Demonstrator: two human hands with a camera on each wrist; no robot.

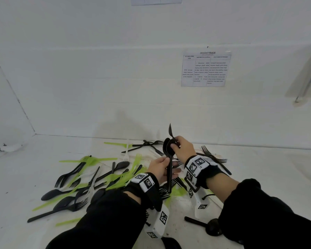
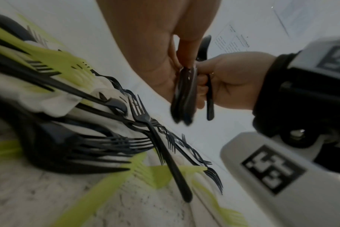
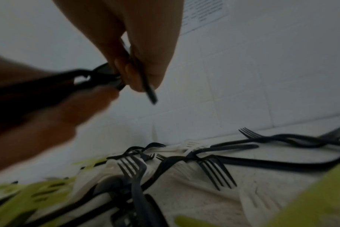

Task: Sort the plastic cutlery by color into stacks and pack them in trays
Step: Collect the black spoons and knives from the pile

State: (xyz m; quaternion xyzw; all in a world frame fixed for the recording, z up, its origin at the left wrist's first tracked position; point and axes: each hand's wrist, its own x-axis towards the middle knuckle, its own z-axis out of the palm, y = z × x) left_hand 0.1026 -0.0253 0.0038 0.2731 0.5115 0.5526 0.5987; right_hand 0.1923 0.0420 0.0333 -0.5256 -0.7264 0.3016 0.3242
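Over the pile, my left hand (image 1: 164, 167) grips the handles of a stack of black spoons (image 1: 169, 159), held upright. At the top of that stack my right hand (image 1: 175, 143) pinches the spoon bowls. It also holds a single black spoon (image 1: 170, 130) whose bowl sticks up above the fingers. The left wrist view shows the stack (image 2: 184, 95) against my left palm and the single spoon (image 2: 209, 98) in my right hand (image 2: 229, 79). In the right wrist view the single spoon's handle (image 3: 149, 90) pokes out below my right fingers.
Black forks and spoons (image 1: 70, 178), green cutlery (image 1: 115, 178) and white forks (image 1: 127, 155) lie mixed across the white table (image 1: 267, 168). One black spoon (image 1: 205, 224) lies near my right forearm. A white wall with a taped sheet (image 1: 206, 69) stands close behind.
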